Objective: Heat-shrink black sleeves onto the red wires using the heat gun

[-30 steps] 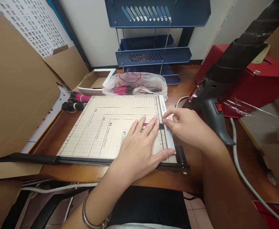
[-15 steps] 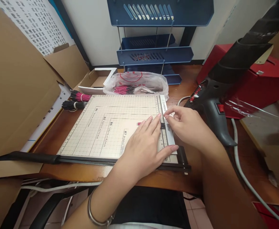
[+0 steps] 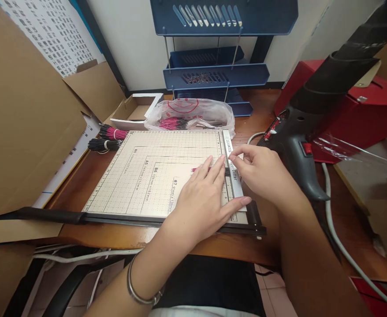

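A cream paper cutter (image 3: 127, 176) with printed size lines lies on the desk, its black handle (image 3: 41, 215) down along the near edge. My left hand (image 3: 200, 200) is flat on the board with fingers stretched out, its thumb reaching over the white "Paper Cutter" strip (image 3: 233, 176). Under its fingers runs a small group of thin wires (image 3: 227, 171), pinkish-red at the left end and black at the right, mostly covered. At the strip, beside the wires' black ends, my right hand (image 3: 262, 174) has thumb and forefinger pinched together. What sits in that pinch is too small to make out.
Bundled red-black wires (image 3: 112, 132) and black wires (image 3: 104, 145) lie behind the cutter's left side. A plastic bag (image 3: 193, 110) holds more wires. Blue trays (image 3: 216, 77) rise behind. A heat gun (image 3: 299, 132) and red box (image 3: 352, 101) stand right; cardboard (image 3: 31, 110) flanks the left.
The whole view has shifted slightly. Both hands keep nearly the same places on the cutter, the left flat on the wires and the right pinched at the strip.
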Demonstrator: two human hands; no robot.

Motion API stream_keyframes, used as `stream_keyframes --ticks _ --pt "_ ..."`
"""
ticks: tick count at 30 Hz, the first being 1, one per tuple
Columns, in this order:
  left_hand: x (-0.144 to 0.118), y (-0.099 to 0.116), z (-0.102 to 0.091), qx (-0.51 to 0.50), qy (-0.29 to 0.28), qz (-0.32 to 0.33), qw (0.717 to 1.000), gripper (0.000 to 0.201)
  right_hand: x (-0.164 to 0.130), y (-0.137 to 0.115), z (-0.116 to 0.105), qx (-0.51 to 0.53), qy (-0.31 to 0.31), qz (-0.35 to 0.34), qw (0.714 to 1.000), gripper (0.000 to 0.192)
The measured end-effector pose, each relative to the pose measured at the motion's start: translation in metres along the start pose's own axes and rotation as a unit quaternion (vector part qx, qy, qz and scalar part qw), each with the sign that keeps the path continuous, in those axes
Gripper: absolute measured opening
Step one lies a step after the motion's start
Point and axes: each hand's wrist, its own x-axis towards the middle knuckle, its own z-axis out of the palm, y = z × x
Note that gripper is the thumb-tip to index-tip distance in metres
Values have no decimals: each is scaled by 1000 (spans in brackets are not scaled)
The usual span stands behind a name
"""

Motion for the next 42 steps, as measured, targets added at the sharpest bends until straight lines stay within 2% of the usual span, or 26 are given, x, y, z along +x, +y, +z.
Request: stream_keyframes --ticks 8,15,23,32,38,42 --pt "1 2 -1 2 -10 3 1000 91 1 3 0 1 -7 8 1000 21" --pt "3 4 3 5 -24 5 1000 106 0 2 -2 0 -8 5 1000 20" --pt "2 2 7 -19 -2 4 1000 103 -1 2 -1 -8 -42 -18 999 19" --pt "0 2 5 -18 -15 -2 1000 100 -1 2 5 -97 -64 -61 991 20" --pt "0 3 5 -21 -15 -9 1000 102 -2 2 3 -78 -75 -49 993 20" --pt "1 4 5 -15 -12 -9 1000 100 -1 2 -1 -46 -49 -29 997 21"
